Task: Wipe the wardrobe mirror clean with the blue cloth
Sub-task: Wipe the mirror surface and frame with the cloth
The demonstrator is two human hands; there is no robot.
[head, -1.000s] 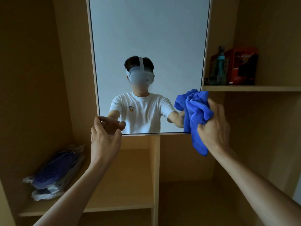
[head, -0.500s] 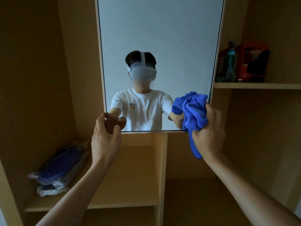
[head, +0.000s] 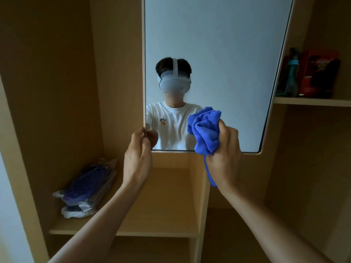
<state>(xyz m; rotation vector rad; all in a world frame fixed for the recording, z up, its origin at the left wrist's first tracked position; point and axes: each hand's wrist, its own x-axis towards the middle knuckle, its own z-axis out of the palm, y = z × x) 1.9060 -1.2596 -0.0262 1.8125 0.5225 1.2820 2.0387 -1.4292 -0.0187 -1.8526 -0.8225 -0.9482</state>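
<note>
While the left hand (head: 137, 158) pinches the left edge of the wardrobe mirror (head: 218, 54) just above its bottom left corner, thumb on the near side and fingertips curled round onto the glass, the right hand (head: 226, 149) clenches the blue cloth (head: 206, 130). The cloth is bunched into a loose wad that bulges out above and to the left of the fist. It lies over the lower part of the mirror, just above the bottom edge and right of the middle. Whether the wad actually presses on the glass cannot be told from here. A narrow tail of the cloth hangs down below the fist, past the mirror's bottom edge and in front of the upright wooden divider (head: 197, 186).

The glass reflects a person in a white T-shirt wearing a pale headset, with both arms reaching forward.

On the lower shelf (head: 171, 215), towards its back left corner, a plastic-wrapped bundle (head: 87, 188) of dark blue fabric lies flat. On the upper shelf (head: 311, 101), right of the mirror, a teal bottle (head: 290, 73) stands just beside a red box (head: 319, 73), both close to the shelf's left end.
</note>
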